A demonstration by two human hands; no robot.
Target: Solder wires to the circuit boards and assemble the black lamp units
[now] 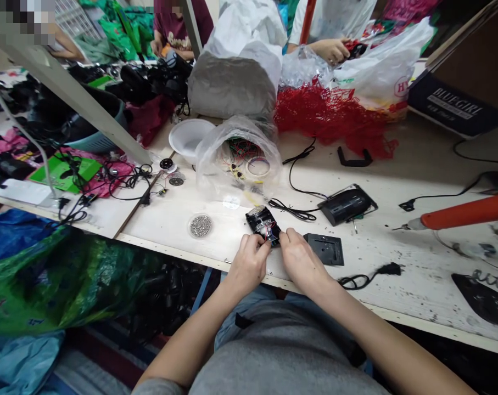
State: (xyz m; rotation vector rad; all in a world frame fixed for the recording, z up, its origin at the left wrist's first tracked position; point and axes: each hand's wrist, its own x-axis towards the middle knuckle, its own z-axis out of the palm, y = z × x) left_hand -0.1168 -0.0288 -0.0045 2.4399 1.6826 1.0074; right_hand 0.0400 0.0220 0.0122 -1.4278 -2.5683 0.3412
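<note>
Head view: left hand [249,264] and right hand [300,259] both pinch the near end of a small black unit [262,222] with red wires, close to the bench's [413,288] front edge. Bare board lies open on its left up to a dish of screws [200,225]; a black plate [325,248] sits just beside the right hand. Fingertips hide the unit's near end, and an orange tool [466,212] is cut off at the right.

orange tool [466,213] cut off right, black module [262,223] wiring indistinct

white letters on the dark blue box [454,104] read "bluegirl"; the smaller line beneath is unreadable.
</note>
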